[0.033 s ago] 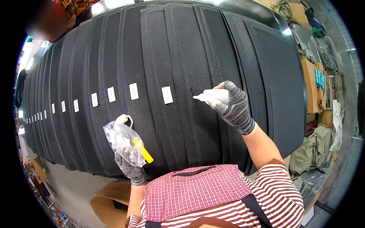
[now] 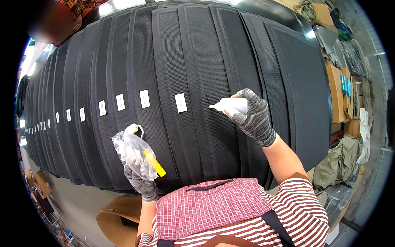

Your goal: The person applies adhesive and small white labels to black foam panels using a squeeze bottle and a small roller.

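Note:
In a grey knit glove with bare fingertips, my right hand (image 2: 256, 117) is closed round a small white squeeze bottle (image 2: 236, 104). Its narrow nozzle points left, over a black ribbed mat (image 2: 205, 74). My left hand (image 2: 142, 185), gloved alike, holds a clear plastic bag (image 2: 133, 150) with its fingers mostly hidden behind it. White pieces, too blurred to name, show inside the bag. A yellow stick-like thing (image 2: 155, 163) lies along the bag's right side. Left of the bottle's tip, a white label (image 2: 181, 103) sits on a mat.
Overlapping black mats, several with white labels (image 2: 144, 99), spread in a long row to the left. Another person (image 2: 78, 12) is at the far left edge. Cardboard (image 2: 335, 94) and a crumpled drab cover (image 2: 339, 160) stand at right. A curled brown cardboard piece (image 2: 109, 218) is below left.

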### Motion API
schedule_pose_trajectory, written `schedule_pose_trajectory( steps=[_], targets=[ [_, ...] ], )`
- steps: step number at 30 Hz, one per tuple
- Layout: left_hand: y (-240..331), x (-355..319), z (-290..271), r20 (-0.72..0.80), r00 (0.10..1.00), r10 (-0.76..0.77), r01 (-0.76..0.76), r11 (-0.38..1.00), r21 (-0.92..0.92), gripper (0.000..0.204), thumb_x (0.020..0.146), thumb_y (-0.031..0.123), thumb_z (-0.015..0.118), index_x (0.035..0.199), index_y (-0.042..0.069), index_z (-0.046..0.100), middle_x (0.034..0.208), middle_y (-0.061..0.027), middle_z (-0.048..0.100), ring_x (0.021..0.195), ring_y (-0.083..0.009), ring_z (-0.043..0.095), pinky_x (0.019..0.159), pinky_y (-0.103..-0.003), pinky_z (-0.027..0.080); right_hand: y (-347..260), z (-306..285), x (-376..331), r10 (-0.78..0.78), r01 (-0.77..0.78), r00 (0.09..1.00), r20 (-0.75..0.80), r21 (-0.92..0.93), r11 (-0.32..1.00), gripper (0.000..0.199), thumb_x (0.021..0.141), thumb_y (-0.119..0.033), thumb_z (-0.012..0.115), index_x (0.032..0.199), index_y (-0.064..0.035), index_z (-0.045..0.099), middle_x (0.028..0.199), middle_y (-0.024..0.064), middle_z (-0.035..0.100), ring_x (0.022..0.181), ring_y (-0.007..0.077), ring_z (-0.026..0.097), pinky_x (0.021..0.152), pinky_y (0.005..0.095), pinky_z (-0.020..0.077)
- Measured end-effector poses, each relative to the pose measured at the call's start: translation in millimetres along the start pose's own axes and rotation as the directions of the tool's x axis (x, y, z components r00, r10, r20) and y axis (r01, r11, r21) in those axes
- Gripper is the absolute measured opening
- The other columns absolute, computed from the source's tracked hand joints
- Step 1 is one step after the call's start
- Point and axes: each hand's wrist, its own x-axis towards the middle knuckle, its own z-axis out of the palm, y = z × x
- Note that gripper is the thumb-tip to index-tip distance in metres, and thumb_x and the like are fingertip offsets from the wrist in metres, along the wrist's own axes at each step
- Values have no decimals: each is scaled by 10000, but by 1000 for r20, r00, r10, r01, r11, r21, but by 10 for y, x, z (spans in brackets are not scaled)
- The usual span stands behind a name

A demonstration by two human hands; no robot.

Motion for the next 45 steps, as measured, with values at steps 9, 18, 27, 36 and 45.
schedule_pose_trajectory(
  steps=[9,18,27,36,45],
  targets=[
    [20,-4,20,-10,999,-36,35,998,-58,542,847,84,734,1346,58,524,1332,-105,517,1209,-272,531,1032,-392,431,22,78,93,-26,33,997,-71,88,996,325,796,-251,767,975,-18,627,853,138,712,764,234,719,678,322,591],
    [41,-10,23,-31,996,-88,83,988,-126,525,855,112,735,1328,20,526,1340,-111,516,1216,-270,530,1040,-391,423,131,82,282,-105,104,992,-69,-10,994,344,791,-212,803,992,-9,610,911,104,682,808,221,716,703,313,614],
    [-65,-53,15,-21,996,-86,83,992,-93,517,838,101,739,1317,22,559,1352,-108,505,1227,-284,520,1037,-394,421,13,10,264,-9,3,996,-84,-66,998,307,774,-213,807,937,-19,633,874,122,715,789,190,713,700,304,604],
    [-189,-115,4,-11,991,-135,131,976,-172,519,835,102,734,1322,37,569,1363,-104,494,1241,-288,508,1054,-397,407,-43,-44,-16,44,-44,999,-15,25,999,291,794,-216,774,965,-28,634,856,117,717,791,198,717,709,304,594],
    [-137,-41,-12,-10,999,52,-51,994,97,512,850,157,728,1322,40,568,1351,-127,512,1243,-317,498,1055,-417,395,-177,-19,-98,13,-13,1000,2,9,1000,266,808,-196,754,977,-28,637,863,120,710,777,213,710,709,310,586]
  ],
)
